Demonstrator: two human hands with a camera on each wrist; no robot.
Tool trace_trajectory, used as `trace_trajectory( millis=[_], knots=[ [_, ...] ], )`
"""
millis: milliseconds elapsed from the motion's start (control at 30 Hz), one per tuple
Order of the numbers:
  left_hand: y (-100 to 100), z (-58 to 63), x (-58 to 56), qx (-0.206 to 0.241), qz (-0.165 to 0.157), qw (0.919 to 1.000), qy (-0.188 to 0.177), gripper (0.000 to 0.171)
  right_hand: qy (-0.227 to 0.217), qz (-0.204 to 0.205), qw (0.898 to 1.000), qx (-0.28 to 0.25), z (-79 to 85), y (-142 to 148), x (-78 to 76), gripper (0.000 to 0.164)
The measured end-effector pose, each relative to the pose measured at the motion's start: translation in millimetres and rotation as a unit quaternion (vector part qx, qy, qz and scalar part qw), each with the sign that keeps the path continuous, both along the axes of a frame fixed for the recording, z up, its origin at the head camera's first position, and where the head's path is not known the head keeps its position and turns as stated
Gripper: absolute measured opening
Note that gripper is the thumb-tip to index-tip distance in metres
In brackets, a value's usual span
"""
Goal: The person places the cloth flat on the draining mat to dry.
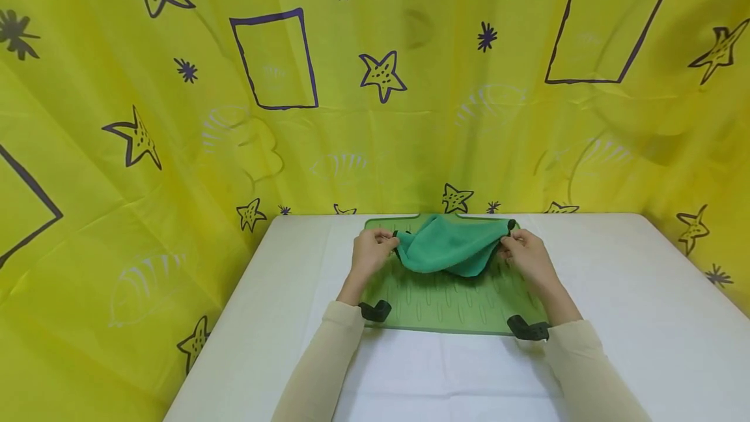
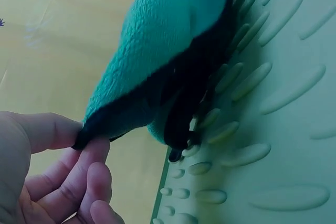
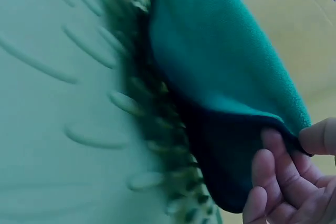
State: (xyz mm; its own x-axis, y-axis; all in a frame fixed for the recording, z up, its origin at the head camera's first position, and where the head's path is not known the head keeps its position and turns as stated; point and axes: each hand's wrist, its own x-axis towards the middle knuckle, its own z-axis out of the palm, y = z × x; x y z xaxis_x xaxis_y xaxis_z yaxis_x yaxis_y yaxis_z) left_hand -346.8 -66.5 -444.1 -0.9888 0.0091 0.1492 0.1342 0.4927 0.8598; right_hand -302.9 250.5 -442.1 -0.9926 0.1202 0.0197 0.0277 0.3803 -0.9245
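Note:
A green cloth with a dark edge [image 1: 445, 249] hangs between my two hands over a light green ridged mat [image 1: 445, 308]. My left hand [image 1: 374, 251] pinches one corner of the cloth between thumb and fingers, as the left wrist view shows at the dark tip of the cloth [image 2: 142, 51]. At the other side my right hand [image 1: 527, 256] pinches the opposite corner; in the right wrist view the cloth [image 3: 220, 45] droops from thumb and fingertips. Its middle sags in folds, and its lower part overlaps the mat.
The mat lies on a white-covered table [image 1: 633, 292], near its far edge. Dark wrist-worn pieces [image 1: 375, 311] sit at both wrists. A yellow curtain [image 1: 410, 142] printed with stars and squares hangs behind the table and along its sides.

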Motion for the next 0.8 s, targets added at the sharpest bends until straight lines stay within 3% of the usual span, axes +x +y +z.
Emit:
trace_trajectory(
  millis=[167,333,467,600,667,800],
  knots=[
    [-5,2.3,0.7,0.009,-0.006,0.9998,-0.015,0.015,-0.005,-0.023,1.000,0.020,8.5,15,3.1,0.035],
    [-11,6.9,3.7,-0.019,-0.040,0.9965,-0.071,0.021,-0.021,-0.014,0.999,0.048,9.5,34,6.8,0.035],
    [-16,6.8,5.7,-0.099,-0.116,0.9804,-0.125,0.024,-0.049,0.011,0.996,0.070,8.4,48,10.6,0.035],
    [-16,3.0,6.0,-0.149,-0.181,0.9614,-0.145,0.026,-0.085,0.044,0.991,0.094,7.0,55,13.2,0.033],
    [-14,1.4,6.4,-0.150,-0.183,0.9604,-0.147,0.030,-0.097,0.060,0.988,0.101,5.7,56,13.1,0.031],
    [-9,-1.4,9.1,-0.129,-0.163,0.9680,-0.140,0.044,-0.110,0.089,0.984,0.110,3.0,57,11.5,0.030]
  ],
)
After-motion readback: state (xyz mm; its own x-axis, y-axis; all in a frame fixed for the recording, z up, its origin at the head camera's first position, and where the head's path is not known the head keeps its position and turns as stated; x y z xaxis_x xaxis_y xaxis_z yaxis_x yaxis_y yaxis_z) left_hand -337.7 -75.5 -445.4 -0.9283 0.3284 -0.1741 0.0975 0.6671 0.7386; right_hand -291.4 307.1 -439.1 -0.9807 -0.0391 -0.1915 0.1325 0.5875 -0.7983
